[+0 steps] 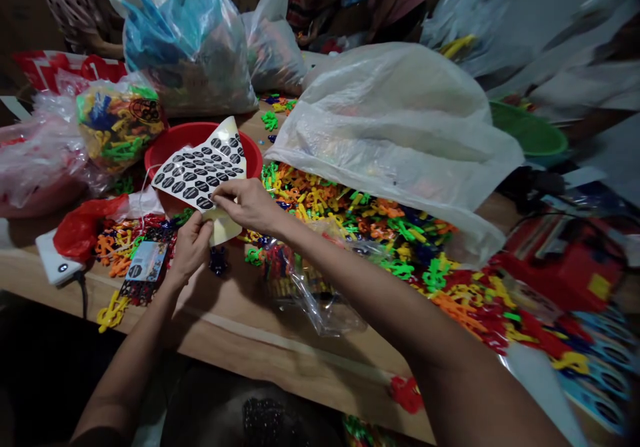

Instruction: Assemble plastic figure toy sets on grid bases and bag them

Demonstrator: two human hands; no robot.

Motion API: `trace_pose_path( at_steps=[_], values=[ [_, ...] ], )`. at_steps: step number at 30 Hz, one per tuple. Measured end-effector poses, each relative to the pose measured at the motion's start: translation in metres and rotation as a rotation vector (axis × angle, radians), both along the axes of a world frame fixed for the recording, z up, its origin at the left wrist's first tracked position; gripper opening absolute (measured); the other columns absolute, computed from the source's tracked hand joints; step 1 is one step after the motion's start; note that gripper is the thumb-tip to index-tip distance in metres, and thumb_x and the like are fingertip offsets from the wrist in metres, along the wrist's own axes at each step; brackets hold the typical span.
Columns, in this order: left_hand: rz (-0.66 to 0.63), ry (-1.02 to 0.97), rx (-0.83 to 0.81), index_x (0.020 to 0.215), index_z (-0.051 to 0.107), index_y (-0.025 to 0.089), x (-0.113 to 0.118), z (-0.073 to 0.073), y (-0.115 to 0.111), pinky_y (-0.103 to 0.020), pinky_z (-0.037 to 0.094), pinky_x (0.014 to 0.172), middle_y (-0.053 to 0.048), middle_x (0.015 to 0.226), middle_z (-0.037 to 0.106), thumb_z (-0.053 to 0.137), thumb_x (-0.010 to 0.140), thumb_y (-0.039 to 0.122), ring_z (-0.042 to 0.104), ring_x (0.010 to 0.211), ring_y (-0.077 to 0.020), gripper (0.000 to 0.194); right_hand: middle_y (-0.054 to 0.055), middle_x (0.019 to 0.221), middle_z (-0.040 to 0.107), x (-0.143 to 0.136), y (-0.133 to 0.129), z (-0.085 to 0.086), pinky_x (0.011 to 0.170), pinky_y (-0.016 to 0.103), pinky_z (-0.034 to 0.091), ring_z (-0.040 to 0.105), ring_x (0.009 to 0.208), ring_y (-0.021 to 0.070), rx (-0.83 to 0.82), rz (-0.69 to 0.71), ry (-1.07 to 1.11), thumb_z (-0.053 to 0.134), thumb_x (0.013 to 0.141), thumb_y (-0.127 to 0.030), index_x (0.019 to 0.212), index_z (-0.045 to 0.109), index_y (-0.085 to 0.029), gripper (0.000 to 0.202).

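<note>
A white sheet (200, 167) with rows of dark oval stickers is held up over a red basin (253, 157). My left hand (194, 244) pinches the sheet's lower edge. At the lower right corner of the stickers, my right hand (245, 204) has thumb and forefinger pressed together; whether a sticker is between them is too small to tell. Yellowish backing (223, 227) shows bare below the stickers. Near my right forearm lies a clear plastic bag (325, 307) with colourful pieces inside.
Colourful plastic pieces (400, 234) spill from a large white sack (400, 127). At left are a white power bank (59, 260), a red bag (83, 230) and a filled clear bag (117, 124). A green basin (530, 130) stands behind right. People stand across the table.
</note>
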State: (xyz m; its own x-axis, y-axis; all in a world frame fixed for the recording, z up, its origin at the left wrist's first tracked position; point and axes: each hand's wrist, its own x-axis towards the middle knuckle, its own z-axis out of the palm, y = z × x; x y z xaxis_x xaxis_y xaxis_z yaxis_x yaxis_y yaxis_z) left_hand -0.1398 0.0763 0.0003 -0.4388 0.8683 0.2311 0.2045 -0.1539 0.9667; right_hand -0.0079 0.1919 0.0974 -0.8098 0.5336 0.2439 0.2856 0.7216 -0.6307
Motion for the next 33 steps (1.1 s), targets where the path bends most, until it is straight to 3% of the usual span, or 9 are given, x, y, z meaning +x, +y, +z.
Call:
trace_pose_path(
  at_steps=[5, 9, 12, 17, 23, 27, 30, 33],
  values=[
    [-0.011, -0.031, 0.006, 0.097, 0.065, 0.02, 0.001, 0.006, 0.0, -0.025, 0.046, 0.068, -0.001, 0.086, 0.066, 0.064, 0.085, 0.043, 0.057, 0.075, -0.0158, 0.026, 0.007, 0.106, 0.079, 0.004, 0.004, 0.002, 0.088, 0.03, 0.048, 0.068, 0.096, 0.0172, -0.028, 0.117, 0.022, 0.053, 0.098, -0.008, 0.113, 0.077, -0.017, 0.029],
    [0.013, 0.091, 0.021, 0.088, 0.062, 0.02, 0.002, 0.006, -0.001, -0.025, 0.04, 0.068, 0.002, 0.079, 0.059, 0.06, 0.088, 0.038, 0.051, 0.072, -0.0146, 0.018, 0.009, 0.114, 0.075, 0.003, -0.005, 0.003, 0.097, 0.037, 0.044, 0.061, 0.106, 0.0225, 0.238, 0.151, -0.031, 0.066, 0.098, -0.018, 0.107, 0.075, -0.02, 0.013],
    [0.05, 0.188, 0.022, 0.079, 0.056, 0.021, 0.002, 0.005, -0.002, -0.026, 0.035, 0.067, 0.004, 0.07, 0.05, 0.058, 0.086, 0.032, 0.045, 0.069, -0.0139, 0.013, 0.009, 0.107, 0.073, -0.001, -0.014, 0.005, 0.092, 0.036, 0.041, 0.056, 0.102, 0.023, 0.346, 0.102, -0.112, 0.065, 0.097, -0.015, 0.1, 0.073, -0.019, 0.01],
    [0.061, 0.183, 0.009, 0.075, 0.053, 0.022, -0.001, -0.001, -0.003, -0.027, 0.033, 0.066, 0.005, 0.067, 0.048, 0.06, 0.084, 0.03, 0.043, 0.066, -0.0133, 0.014, 0.005, 0.094, 0.071, -0.005, -0.016, 0.005, 0.082, 0.031, 0.04, 0.057, 0.088, 0.0176, 0.13, 0.091, -0.081, 0.061, 0.094, -0.011, 0.09, 0.07, -0.018, 0.012],
    [0.031, 0.095, -0.002, 0.089, 0.061, 0.02, -0.006, -0.011, 0.002, -0.027, 0.045, 0.071, 0.001, 0.081, 0.062, 0.055, 0.09, 0.037, 0.056, 0.074, -0.0157, 0.018, 0.003, 0.089, 0.07, -0.002, 0.002, 0.016, 0.079, 0.031, 0.045, 0.058, 0.081, 0.0157, -0.152, -0.122, 0.161, 0.059, 0.094, -0.02, 0.092, 0.066, -0.017, 0.008],
    [0.034, 0.088, 0.008, 0.093, 0.064, 0.02, -0.006, -0.011, 0.005, -0.027, 0.047, 0.075, -0.001, 0.086, 0.066, 0.055, 0.091, 0.035, 0.059, 0.078, -0.0166, 0.018, 0.003, 0.095, 0.071, 0.008, 0.005, 0.03, 0.083, 0.032, 0.045, 0.058, 0.086, 0.0162, -0.017, -0.02, 0.207, 0.065, 0.094, -0.021, 0.091, 0.067, -0.018, 0.005],
    [0.043, 0.113, 0.017, 0.084, 0.061, 0.02, -0.002, -0.006, 0.004, -0.026, 0.043, 0.073, 0.002, 0.078, 0.06, 0.058, 0.088, 0.032, 0.054, 0.075, -0.0154, 0.013, 0.005, 0.099, 0.071, 0.009, -0.005, 0.03, 0.087, 0.033, 0.044, 0.058, 0.094, 0.019, 0.149, 0.077, 0.045, 0.071, 0.093, -0.019, 0.091, 0.068, -0.019, 0.003],
    [0.047, 0.131, 0.028, 0.077, 0.056, 0.021, 0.003, -0.003, 0.004, -0.025, 0.038, 0.068, 0.004, 0.071, 0.053, 0.06, 0.085, 0.03, 0.047, 0.07, -0.0141, 0.012, 0.008, 0.102, 0.072, 0.005, -0.016, 0.021, 0.085, 0.033, 0.042, 0.058, 0.098, 0.0213, 0.252, 0.075, -0.143, 0.068, 0.092, -0.012, 0.092, 0.07, -0.019, 0.007]
  ],
)
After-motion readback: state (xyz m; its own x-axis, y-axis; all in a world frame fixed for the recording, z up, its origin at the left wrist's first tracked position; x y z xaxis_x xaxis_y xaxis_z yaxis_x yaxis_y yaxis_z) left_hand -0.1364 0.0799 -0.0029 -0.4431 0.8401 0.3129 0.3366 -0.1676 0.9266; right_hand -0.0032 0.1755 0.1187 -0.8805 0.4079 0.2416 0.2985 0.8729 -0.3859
